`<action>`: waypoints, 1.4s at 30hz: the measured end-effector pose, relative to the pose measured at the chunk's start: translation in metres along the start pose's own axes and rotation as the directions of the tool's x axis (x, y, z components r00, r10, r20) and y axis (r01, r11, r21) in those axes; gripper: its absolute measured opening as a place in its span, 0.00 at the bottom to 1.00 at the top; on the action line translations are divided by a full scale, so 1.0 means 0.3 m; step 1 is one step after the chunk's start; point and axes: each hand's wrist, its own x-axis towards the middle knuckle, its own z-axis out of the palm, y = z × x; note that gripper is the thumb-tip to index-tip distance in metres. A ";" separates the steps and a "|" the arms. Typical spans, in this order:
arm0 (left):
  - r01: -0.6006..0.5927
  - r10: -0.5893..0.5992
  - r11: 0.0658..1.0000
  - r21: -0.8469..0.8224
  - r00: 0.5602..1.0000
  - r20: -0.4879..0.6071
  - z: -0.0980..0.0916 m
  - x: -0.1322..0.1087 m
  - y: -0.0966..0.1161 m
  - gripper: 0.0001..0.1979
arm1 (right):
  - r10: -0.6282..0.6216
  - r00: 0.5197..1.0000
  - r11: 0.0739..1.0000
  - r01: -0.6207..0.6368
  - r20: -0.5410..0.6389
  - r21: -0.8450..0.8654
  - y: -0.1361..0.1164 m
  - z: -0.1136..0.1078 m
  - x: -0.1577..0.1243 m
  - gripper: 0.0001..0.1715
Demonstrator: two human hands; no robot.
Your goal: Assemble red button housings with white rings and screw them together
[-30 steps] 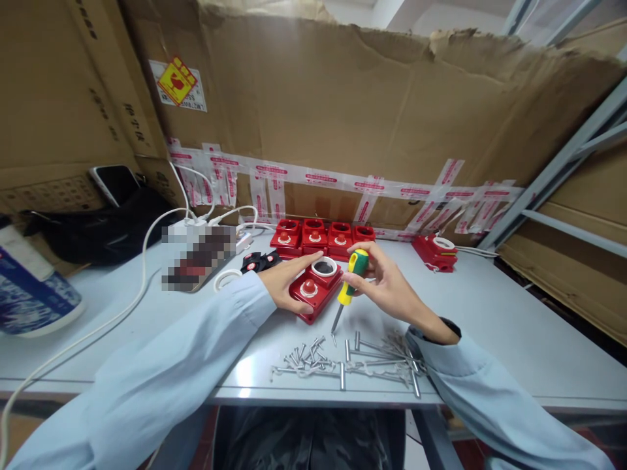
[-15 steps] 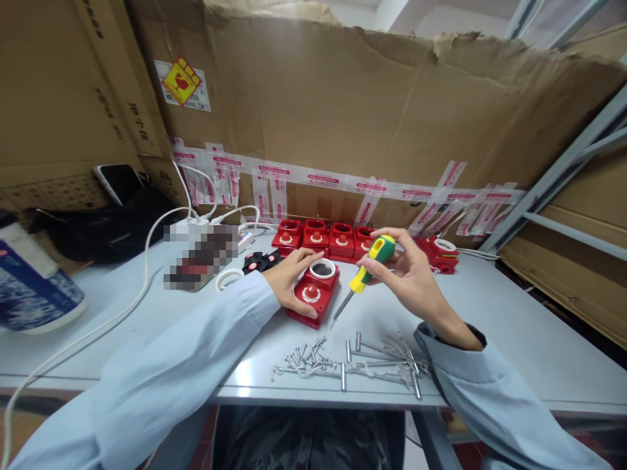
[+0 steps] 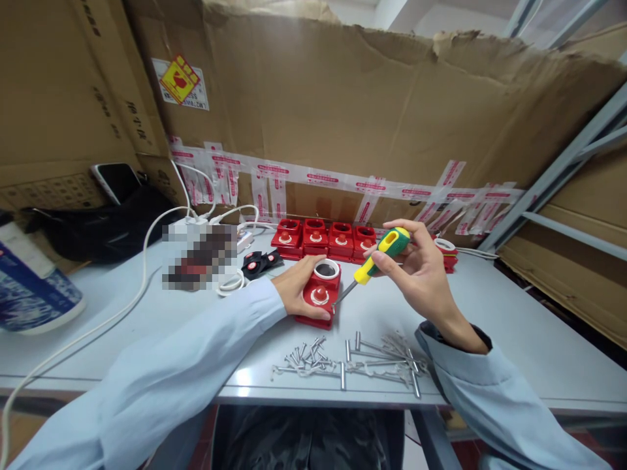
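Observation:
My left hand [image 3: 306, 290] grips a red box-shaped housing [image 3: 319, 312] from its left side, thumb along the near edge. The housing lies on the table with a white ring [image 3: 326, 268] at its far end and a red knob [image 3: 320, 294] in a white collar nearer me. Held in my right hand [image 3: 418, 267] is a green and yellow screwdriver [image 3: 382, 253], tilted down to the left. Its tip is at the housing's right side, by a small screw. Loose screws [image 3: 308, 356] and T-shaped metal pieces [image 3: 386, 359] lie in front.
A row of similar red housings [image 3: 328, 240] stands at the back against a taped cardboard wall [image 3: 367, 117]. Left are black parts with red centres [image 3: 259, 262], a white cable [image 3: 147, 241], a black bag [image 3: 117, 219] and a blue-and-white tub [image 3: 36, 281]. Metal shelving [image 3: 553, 176] borders the right.
The screwdriver has swung to a lower slant, and its tip has moved from above the table to the red housing. My left hand and the housing have shifted slightly right.

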 end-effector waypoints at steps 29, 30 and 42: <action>-0.004 0.004 1.000 -0.008 1.000 0.007 -0.001 0.003 -0.003 0.54 | -0.016 1.000 0.999 0.016 -0.008 -0.047 0.010 0.010 0.004 0.22; -0.003 0.003 1.000 -0.007 1.000 0.008 -0.001 0.003 -0.004 0.54 | -0.019 1.000 0.998 0.018 -0.010 -0.054 0.011 0.010 0.004 0.22; 0.000 0.000 1.000 -0.005 1.000 0.005 0.002 0.003 -0.007 0.54 | -0.026 1.000 0.992 0.026 0.003 -0.120 0.020 0.018 -0.003 0.23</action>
